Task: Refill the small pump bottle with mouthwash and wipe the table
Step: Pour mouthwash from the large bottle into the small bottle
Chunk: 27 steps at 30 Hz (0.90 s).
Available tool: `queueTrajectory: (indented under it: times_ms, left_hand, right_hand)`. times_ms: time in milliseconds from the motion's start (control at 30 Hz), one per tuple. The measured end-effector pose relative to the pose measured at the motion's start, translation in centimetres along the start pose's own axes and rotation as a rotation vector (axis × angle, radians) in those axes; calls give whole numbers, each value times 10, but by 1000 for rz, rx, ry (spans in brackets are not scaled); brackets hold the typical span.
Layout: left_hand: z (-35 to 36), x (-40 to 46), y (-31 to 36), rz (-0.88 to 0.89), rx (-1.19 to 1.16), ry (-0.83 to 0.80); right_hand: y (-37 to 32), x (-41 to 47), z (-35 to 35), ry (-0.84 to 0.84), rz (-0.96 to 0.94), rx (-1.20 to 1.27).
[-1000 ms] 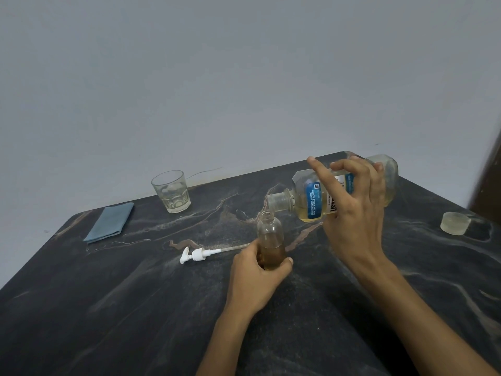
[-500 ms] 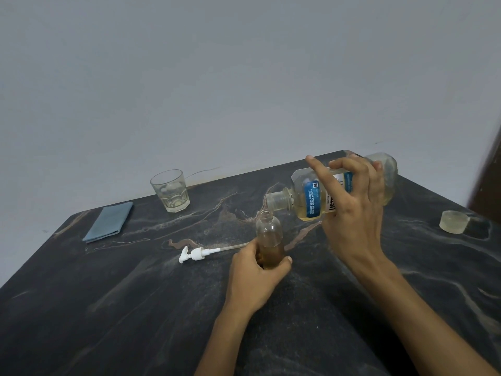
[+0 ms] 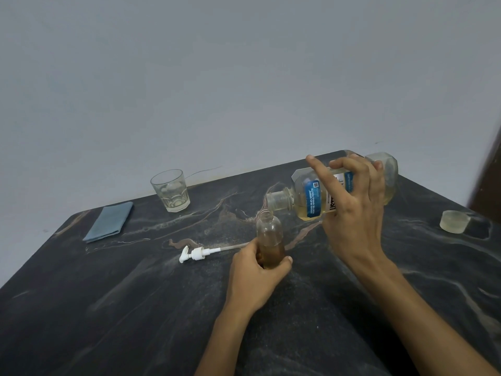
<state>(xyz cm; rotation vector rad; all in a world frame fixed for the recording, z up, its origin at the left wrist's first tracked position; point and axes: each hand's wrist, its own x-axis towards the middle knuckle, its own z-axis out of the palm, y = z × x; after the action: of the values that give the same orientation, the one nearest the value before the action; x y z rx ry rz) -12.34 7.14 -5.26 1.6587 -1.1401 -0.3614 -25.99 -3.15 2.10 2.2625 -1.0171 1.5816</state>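
Fingers: left hand (image 3: 256,278) grips the small pump bottle (image 3: 270,240) low down; right hand (image 3: 352,210) clasps the mouthwash bottle (image 3: 311,198), forefinger lifted.
Cloth (image 3: 109,222): folded, far left, unused.
Pump head (image 3: 193,253): off, lying on the table (image 3: 108,308).
Small bottle: upright at table centre — roughly half full.
Big bottle: long axis near horizontal, mouth pointing left over the small neck.
Left: topping up, refitting, wiping — by my judgement.

The left hand (image 3: 257,270) hides the small pump bottle's (image 3: 269,234) base; the right hand (image 3: 352,213) covers most of the mouthwash bottle's (image 3: 309,198) label
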Motion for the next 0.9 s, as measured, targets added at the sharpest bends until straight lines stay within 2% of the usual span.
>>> queueTrajectory:
  times_ms: [900]
  left_hand:
    - [-1, 0, 2, 17, -13, -13]
  right_hand:
    - [0, 0, -2, 5, -11, -1]
